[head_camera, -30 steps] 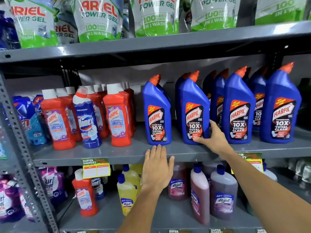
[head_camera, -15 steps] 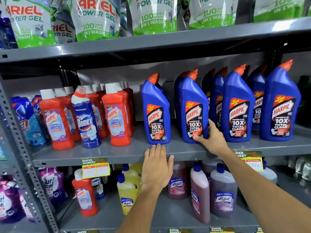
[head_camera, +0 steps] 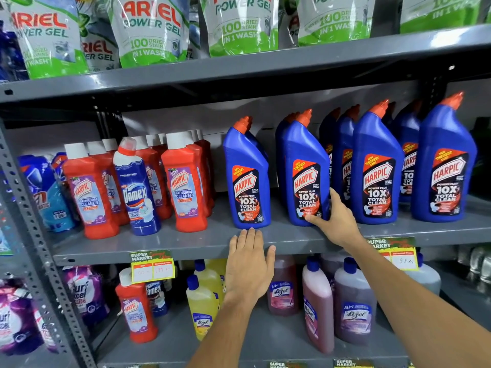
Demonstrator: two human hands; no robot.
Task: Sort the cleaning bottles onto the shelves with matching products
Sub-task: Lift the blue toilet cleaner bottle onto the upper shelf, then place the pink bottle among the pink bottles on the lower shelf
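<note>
Head view: a grey shelf groups like with like, red Harpic bottles left, blue Harpic bottles right, though one Domex bottle stands misplaced among the reds. The right hand half-curls around a blue bottle, thumb behind, fingertips on its label, likely straightening it. The left hand lies flat, fingers together, on the shelf edge, holding nothing.

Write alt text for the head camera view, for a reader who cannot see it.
A person's right hand grips the base of a blue Harpic bottle on the grey middle shelf, while the left hand rests flat on the shelf edge. To the left, one Domex bottle stands among red Harpic bathroom cleaners.
</note>
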